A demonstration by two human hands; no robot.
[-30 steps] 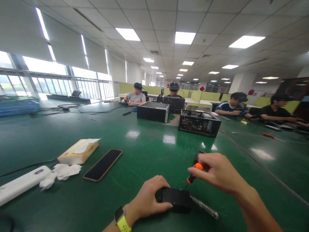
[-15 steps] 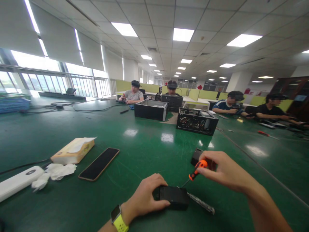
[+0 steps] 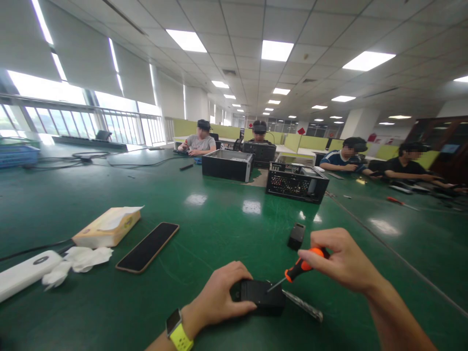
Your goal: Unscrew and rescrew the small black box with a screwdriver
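Observation:
A small black rectangular case lies on the green table in front of me, gripped at its left end between the thumb and fingers of my left hand. In my right hand is a screwdriver with an orange and black handle. Its shaft slants down to the left, and the tip meets the top of the case. A slim silvery tool lies by the case's right end; what it is I cannot make out. Farther back stands a second small black block, touched by neither hand.
Left of my hands lie a phone, a tissue pack, crumpled tissue and a white device. Two computer cases stand farther back. Across the table several people sit. A red screwdriver lies at right.
The screwdriver's tip has moved from the case's far edge onto its top face. My right hand has shifted slightly right, uncovering the second black block. My left hand keeps its hold.

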